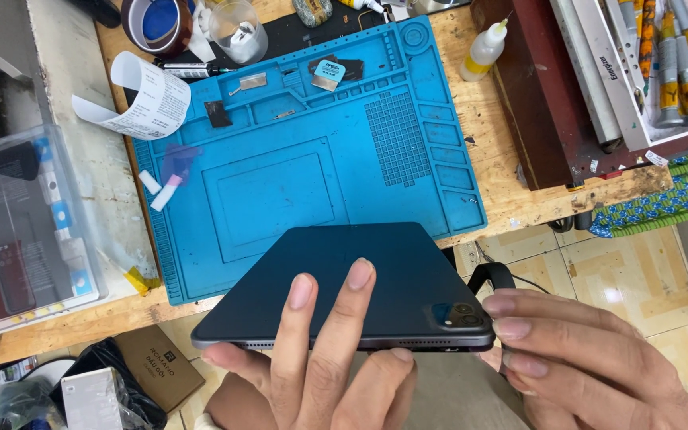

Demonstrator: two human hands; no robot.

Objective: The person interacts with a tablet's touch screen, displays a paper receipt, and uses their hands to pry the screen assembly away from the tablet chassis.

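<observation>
While I hold the dark grey tablet back-side up above the near edge of the bench, my left hand grasps it from the near side, two fingers spread flat over the smooth matte shell and the thumb hooked under the edge. My right hand pinches the corner by the camera bump, fingertips curled round the rim. To do this well, I judge, the grip should stay on the metal frame and off the lenses, with both hands sharing the weight so the slab stays level and cannot slip toward the tiled floor below. The shell is thin, flat and round-cornered, with a row of small holes along the near edge. Beyond it lies the blue silicone work mat, soft-looking and moulded into shallow trays and a studded grid, on raw wooden board. A curled paper strip lies at the mat's far left corner, a small squeeze bottle with a yellow tip stands to the right, and a clear plastic cup sits beside a roll of brown tape.
</observation>
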